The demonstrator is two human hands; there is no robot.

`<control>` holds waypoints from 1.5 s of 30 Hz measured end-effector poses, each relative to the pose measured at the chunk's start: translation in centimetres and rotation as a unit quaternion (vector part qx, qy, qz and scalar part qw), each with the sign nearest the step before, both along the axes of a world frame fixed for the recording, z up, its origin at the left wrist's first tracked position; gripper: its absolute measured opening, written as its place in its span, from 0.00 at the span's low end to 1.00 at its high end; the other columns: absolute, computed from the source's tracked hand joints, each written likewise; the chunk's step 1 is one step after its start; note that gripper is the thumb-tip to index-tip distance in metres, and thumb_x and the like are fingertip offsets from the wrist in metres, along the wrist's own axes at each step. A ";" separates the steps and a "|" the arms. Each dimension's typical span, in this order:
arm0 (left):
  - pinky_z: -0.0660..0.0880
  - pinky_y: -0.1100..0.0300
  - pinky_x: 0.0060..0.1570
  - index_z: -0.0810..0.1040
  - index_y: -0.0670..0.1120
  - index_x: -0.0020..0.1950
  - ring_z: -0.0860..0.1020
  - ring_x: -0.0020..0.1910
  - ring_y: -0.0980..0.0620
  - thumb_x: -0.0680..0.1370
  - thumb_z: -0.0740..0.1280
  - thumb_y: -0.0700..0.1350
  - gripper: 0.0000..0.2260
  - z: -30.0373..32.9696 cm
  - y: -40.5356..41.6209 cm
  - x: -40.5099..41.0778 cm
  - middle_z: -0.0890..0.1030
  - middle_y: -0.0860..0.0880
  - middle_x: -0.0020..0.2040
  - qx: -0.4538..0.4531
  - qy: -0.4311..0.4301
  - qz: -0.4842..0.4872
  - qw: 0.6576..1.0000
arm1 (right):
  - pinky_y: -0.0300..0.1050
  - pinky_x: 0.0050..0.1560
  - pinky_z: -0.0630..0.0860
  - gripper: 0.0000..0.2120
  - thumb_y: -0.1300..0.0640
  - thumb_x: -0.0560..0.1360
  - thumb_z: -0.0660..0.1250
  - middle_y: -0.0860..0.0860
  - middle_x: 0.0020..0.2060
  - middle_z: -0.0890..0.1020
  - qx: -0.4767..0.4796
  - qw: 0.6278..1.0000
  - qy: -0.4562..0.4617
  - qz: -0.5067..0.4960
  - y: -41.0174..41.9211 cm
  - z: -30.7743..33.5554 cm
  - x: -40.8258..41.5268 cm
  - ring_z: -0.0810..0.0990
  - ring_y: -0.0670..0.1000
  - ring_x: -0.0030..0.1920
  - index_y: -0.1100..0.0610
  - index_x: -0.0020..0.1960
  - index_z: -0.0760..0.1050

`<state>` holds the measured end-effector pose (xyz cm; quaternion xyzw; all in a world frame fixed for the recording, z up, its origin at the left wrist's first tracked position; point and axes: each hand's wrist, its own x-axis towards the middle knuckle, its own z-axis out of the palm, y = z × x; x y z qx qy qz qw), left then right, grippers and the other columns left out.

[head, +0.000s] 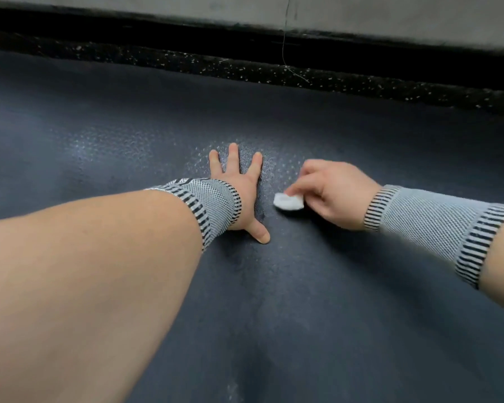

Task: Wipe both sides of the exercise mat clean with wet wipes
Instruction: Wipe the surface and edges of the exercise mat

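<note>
A dark blue-grey exercise mat (317,301) with a fine dotted texture fills most of the view. My left hand (242,193) lies flat on it near the middle, fingers spread and straight, palm pressing down. Just to its right, my right hand (332,193) grips a small folded white wet wipe (288,201) and holds it against the mat surface. A damp sheen shows on the mat around the fingers of my left hand. Both wrists wear grey-and-black striped knit bands.
Beyond the mat's far edge runs a strip of black speckled rubber floor (332,80). Behind it stands a black skirting and a grey wall (390,16). A thin thread hangs down the wall at the centre right.
</note>
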<state>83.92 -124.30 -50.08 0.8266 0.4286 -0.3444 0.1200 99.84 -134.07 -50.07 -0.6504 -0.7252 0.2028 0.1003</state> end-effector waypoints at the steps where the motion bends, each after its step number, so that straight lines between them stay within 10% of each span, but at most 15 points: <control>1: 0.54 0.31 0.70 0.28 0.55 0.75 0.33 0.74 0.32 0.55 0.78 0.68 0.69 0.0 0.0 0.0 0.29 0.43 0.76 -0.001 -0.001 0.000 1.000 | 0.46 0.50 0.72 0.16 0.60 0.76 0.61 0.52 0.51 0.76 0.030 0.996 -0.017 -0.078 1.5 -0.5 0.8 0.77 0.56 0.51 0.50 0.61 0.78; 6: 0.53 0.34 0.71 0.27 0.55 0.75 0.33 0.74 0.32 0.55 0.77 0.68 0.69 -0.3 0.1 -0.1 0.29 0.43 0.76 -0.005 0.001 -0.003 1.000 | 0.45 0.52 0.71 0.17 0.60 0.76 0.61 0.54 0.56 0.73 0.029 0.951 -0.081 -0.297 5.2 -1.9 1.5 0.74 0.58 0.55 0.50 0.63 0.75; 15: 0.45 0.38 0.73 0.28 0.52 0.76 0.34 0.74 0.30 0.57 0.76 0.69 0.68 0.2 -0.1 0.1 0.30 0.39 0.76 0.013 0.006 -0.026 1.000 | 0.41 0.42 0.66 0.15 0.59 0.75 0.62 0.49 0.49 0.76 -0.049 0.997 0.002 0.067 -5.4 0.5 -1.7 0.75 0.53 0.47 0.48 0.57 0.79; 22: 0.50 0.35 0.73 0.30 0.55 0.76 0.36 0.75 0.31 0.55 0.77 0.69 0.68 -0.2 0.3 -0.1 0.32 0.42 0.77 0.019 -0.010 -0.020 1.000 | 0.48 0.51 0.70 0.17 0.59 0.77 0.59 0.54 0.55 0.72 0.009 0.935 -0.118 -0.334 -2.1 -1.8 2.8 0.72 0.58 0.56 0.50 0.64 0.74; 31: 0.51 0.36 0.73 0.32 0.56 0.77 0.38 0.75 0.32 0.54 0.76 0.70 0.68 -0.3 0.3 -0.4 0.34 0.43 0.78 0.034 -0.034 -0.021 0.999 | 0.49 0.48 0.72 0.16 0.58 0.76 0.58 0.50 0.51 0.72 -0.036 0.997 -0.040 -0.055 -9.7 -0.5 -6.8 0.72 0.53 0.50 0.48 0.61 0.75; 34: 0.51 0.38 0.74 0.34 0.55 0.78 0.40 0.76 0.33 0.55 0.75 0.71 0.66 0.1 -0.1 -0.6 0.36 0.43 0.79 0.043 -0.040 -0.021 0.998 | 0.50 0.49 0.73 0.18 0.60 0.75 0.60 0.53 0.49 0.75 0.002 0.994 -0.014 -0.106 -8.0 -0.1 -4.9 0.75 0.58 0.50 0.47 0.61 0.77; 38: 0.55 0.38 0.73 0.41 0.54 0.79 0.43 0.77 0.38 0.59 0.73 0.71 0.60 0.6 -1.3 -1.6 0.41 0.47 0.80 0.052 -0.058 -0.002 0.997 | 0.45 0.50 0.70 0.18 0.60 0.77 0.58 0.54 0.53 0.73 0.026 0.926 -0.082 -0.367 -5.8 -1.2 -1.4 0.75 0.58 0.52 0.49 0.65 0.73; 45: 0.70 0.46 0.62 0.67 0.49 0.70 0.65 0.69 0.44 0.72 0.68 0.64 0.32 1.3 -4.8 -5.2 0.64 0.47 0.70 0.143 -0.180 -0.085 0.969 | 0.44 0.42 0.68 0.14 0.60 0.75 0.59 0.49 0.45 0.69 0.020 0.968 -0.089 -0.233 -9.8 -2.0 -8.5 0.67 0.51 0.44 0.50 0.58 0.74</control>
